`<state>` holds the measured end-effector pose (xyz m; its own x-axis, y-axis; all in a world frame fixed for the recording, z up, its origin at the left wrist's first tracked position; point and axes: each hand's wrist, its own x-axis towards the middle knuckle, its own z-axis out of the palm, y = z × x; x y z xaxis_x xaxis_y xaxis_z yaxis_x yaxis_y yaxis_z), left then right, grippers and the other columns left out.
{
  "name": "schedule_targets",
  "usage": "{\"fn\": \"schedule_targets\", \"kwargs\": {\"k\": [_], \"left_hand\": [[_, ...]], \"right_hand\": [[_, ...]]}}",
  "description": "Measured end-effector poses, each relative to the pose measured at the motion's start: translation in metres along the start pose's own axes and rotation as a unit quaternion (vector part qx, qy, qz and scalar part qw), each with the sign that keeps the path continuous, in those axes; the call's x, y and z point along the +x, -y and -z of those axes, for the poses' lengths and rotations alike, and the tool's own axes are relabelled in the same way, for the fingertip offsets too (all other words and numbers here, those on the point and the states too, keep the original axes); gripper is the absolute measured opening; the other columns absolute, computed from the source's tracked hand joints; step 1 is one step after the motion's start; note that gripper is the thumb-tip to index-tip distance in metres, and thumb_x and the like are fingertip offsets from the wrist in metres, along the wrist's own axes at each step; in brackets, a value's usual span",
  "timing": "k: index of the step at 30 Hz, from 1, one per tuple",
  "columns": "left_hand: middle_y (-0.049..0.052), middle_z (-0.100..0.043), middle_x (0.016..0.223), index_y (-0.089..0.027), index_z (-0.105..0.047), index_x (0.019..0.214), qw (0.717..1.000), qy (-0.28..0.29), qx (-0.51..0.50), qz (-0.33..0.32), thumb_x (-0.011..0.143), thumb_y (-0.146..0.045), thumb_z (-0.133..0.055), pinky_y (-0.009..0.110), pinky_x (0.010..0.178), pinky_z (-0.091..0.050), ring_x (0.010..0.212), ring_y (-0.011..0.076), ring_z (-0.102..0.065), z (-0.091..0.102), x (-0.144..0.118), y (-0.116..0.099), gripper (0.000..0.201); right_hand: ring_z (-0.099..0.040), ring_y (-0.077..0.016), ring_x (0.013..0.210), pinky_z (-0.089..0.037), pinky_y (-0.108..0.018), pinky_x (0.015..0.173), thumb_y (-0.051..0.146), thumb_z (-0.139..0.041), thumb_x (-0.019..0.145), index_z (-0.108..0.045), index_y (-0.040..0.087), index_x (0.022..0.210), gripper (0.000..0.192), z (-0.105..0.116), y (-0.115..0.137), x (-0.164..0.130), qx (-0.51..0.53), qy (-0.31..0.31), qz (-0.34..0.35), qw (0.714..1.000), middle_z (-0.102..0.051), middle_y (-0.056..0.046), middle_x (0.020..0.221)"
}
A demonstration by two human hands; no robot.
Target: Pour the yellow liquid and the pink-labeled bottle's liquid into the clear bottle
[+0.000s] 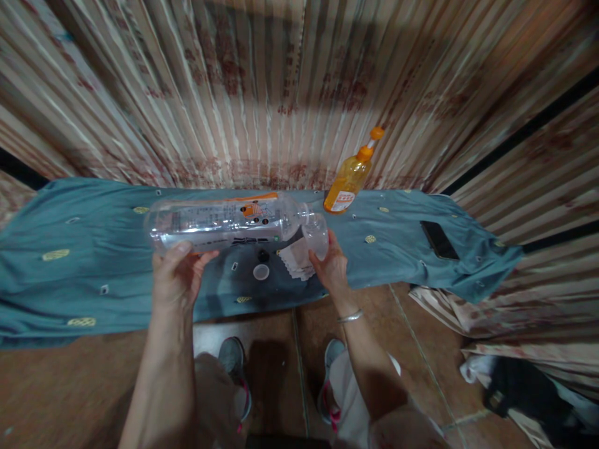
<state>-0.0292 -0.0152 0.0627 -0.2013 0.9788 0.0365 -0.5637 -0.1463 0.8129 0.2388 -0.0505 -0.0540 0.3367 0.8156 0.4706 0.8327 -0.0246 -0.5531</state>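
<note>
A large clear plastic bottle (pixel 210 219) with a printed orange and white label lies sideways in my left hand (pixel 181 268), whose fingers curl under its base end. Its neck points right and meets the mouth of a small clear plastic cup (pixel 316 234). My right hand (pixel 331 262) grips that cup, tilted toward the bottle. Whether liquid passes between them I cannot make out. Below the bottle, a round white cap (pixel 261 272) and a small dark object (pixel 263 255) lie on the cloth. Beneath the cup rests a pale piece of paper or cloth with a zigzag edge (pixel 297 259).
A teal patterned cloth (pixel 116 280) covers the narrow table. Toward the back stands a pump bottle of orange liquid (pixel 349 181). A black phone (pixel 438 240) lies on the right. Curtains (pixel 262 93) hang behind and beside the table; dark fabric (pixel 528 393) lies at lower right.
</note>
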Motion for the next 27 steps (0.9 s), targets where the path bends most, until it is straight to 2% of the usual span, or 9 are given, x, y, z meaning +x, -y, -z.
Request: {"fn": "schedule_targets", "kwargs": {"k": [5, 10, 14, 22, 27], "left_hand": [[-0.005, -0.065, 0.065, -0.021, -0.062, 0.094, 1.000, -0.015, 0.003, -0.004, 0.044, -0.018, -0.080, 0.024, 0.047, -0.059, 0.055, 0.0144, -0.064, -0.0007, -0.0005, -0.0004, 0.053], [-0.005, -0.063, 0.063, -0.021, -0.063, 0.093, 1.000, -0.006, 0.000, -0.007, 0.044, -0.017, -0.080, 0.024, 0.047, -0.059, 0.057, 0.0144, -0.064, -0.0009, -0.0015, -0.0011, 0.052], [-0.004, -0.066, 0.069, -0.021, -0.063, 0.093, 1.000, -0.009, 0.003, -0.012, 0.045, -0.018, -0.080, 0.025, 0.049, -0.059, 0.059, 0.0150, -0.064, -0.0005, -0.0015, -0.0002, 0.050], [-0.003, -0.065, 0.066, -0.017, -0.062, 0.084, 1.000, -0.019, 0.008, -0.009, 0.042, -0.019, -0.081, 0.024, 0.047, -0.058, 0.056, 0.0147, -0.063, -0.0018, -0.0006, 0.0000, 0.046], [-0.004, -0.065, 0.063, -0.017, -0.062, 0.080, 0.999, -0.032, 0.004, -0.003, 0.040, -0.018, -0.081, 0.023, 0.045, -0.058, 0.054, 0.0141, -0.063, -0.0051, -0.0019, -0.0022, 0.045]], "right_hand": [[-0.056, -0.0283, 0.118, -0.050, -0.043, 0.093, 0.034, -0.058, 0.080, -0.034, 0.010, 0.139, 0.069, 0.0019, 0.0022, 0.0009, 0.000, 0.007, -0.008, 1.000, -0.059, -0.020, 0.126], [-0.057, -0.0279, 0.117, -0.050, -0.042, 0.093, 0.033, -0.059, 0.079, -0.035, 0.009, 0.137, 0.067, 0.0027, 0.0033, 0.0018, 0.008, 0.012, -0.010, 1.000, -0.059, -0.020, 0.125], [-0.057, -0.0271, 0.117, -0.049, -0.042, 0.094, 0.033, -0.058, 0.080, -0.034, 0.010, 0.139, 0.068, 0.0012, 0.0021, 0.0009, 0.001, 0.009, -0.008, 1.000, -0.059, -0.020, 0.127], [-0.058, -0.0268, 0.115, -0.050, -0.042, 0.093, 0.035, -0.058, 0.081, -0.034, 0.011, 0.139, 0.067, 0.0021, 0.0023, 0.0011, 0.006, 0.010, -0.002, 1.000, -0.059, -0.019, 0.126], [-0.059, -0.0273, 0.113, -0.051, -0.041, 0.092, 0.033, -0.060, 0.079, -0.035, 0.009, 0.137, 0.068, 0.0057, 0.0069, 0.0029, 0.010, 0.022, -0.023, 0.999, -0.061, -0.020, 0.123]]}}
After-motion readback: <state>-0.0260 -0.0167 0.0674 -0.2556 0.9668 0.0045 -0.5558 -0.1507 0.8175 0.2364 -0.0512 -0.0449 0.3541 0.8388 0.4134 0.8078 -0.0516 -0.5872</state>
